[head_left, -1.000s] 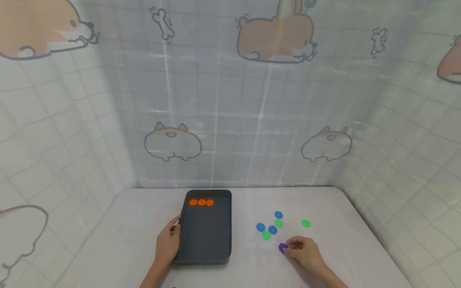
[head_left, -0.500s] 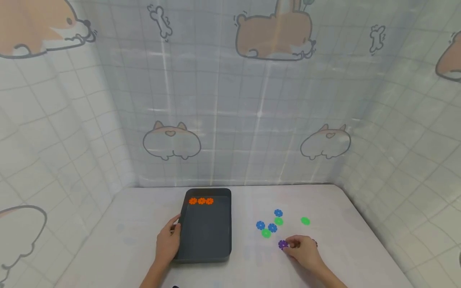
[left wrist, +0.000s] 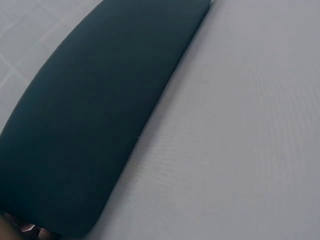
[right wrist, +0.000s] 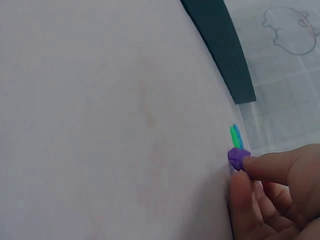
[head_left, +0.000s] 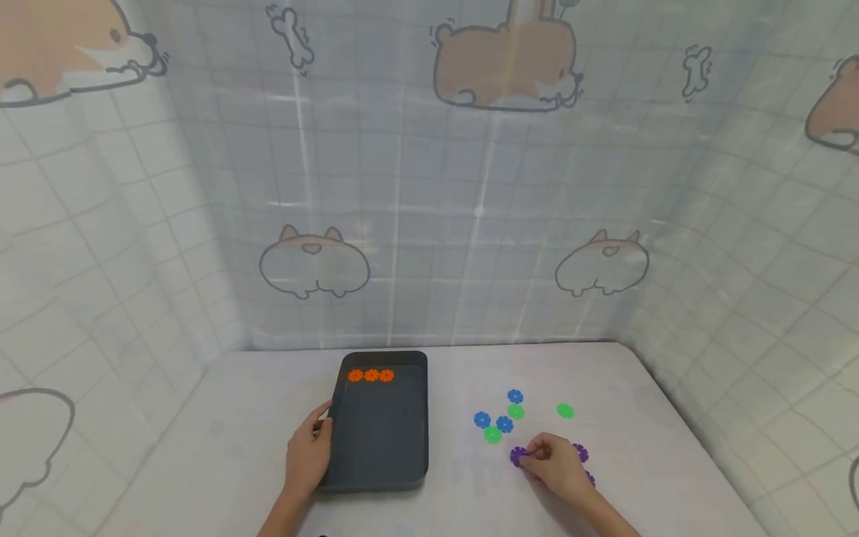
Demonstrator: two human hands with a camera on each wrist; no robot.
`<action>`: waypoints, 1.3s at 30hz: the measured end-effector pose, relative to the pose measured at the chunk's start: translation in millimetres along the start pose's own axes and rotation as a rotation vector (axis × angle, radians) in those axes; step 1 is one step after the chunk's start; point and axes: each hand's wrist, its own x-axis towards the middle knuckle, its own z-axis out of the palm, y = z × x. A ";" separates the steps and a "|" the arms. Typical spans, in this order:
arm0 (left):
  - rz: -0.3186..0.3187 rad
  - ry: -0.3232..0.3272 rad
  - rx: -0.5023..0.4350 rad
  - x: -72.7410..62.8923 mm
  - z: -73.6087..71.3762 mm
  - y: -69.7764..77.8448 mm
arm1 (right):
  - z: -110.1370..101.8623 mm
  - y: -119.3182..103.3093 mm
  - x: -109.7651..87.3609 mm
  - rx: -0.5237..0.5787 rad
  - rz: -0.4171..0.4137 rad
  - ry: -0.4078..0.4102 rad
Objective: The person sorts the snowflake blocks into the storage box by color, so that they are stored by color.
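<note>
Head view: purple flower piece (head_left: 518, 456), near side, right of dark tray (head_left: 379, 440), pinched narrowly at edge by my right hand (head_left: 558, 468). Light, steady pinch should prevent slipping. Blue pieces (head_left: 505, 424), green pieces (head_left: 493, 435) farther; my left hand (head_left: 309, 452) touches tray's left rim, can't tell whether gripping.

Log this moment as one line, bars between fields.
left hand: touches tray | right hand: pinches purple piece | in tray: three orange pieces | on table: blue pieces, green pieces
</note>
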 end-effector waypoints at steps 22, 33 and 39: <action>0.020 0.024 -0.020 -2.4 4.4 0.9 | 56.4 -77.4 -6.2 0.532 -0.036 -0.207; -0.027 0.017 -0.022 -2.7 1.4 1.1 | 93.0 -117.8 -0.6 0.572 -0.059 -0.273; -0.029 0.016 -0.026 -2.0 2.0 2.3 | 110.5 -131.4 7.6 0.607 -0.092 -0.300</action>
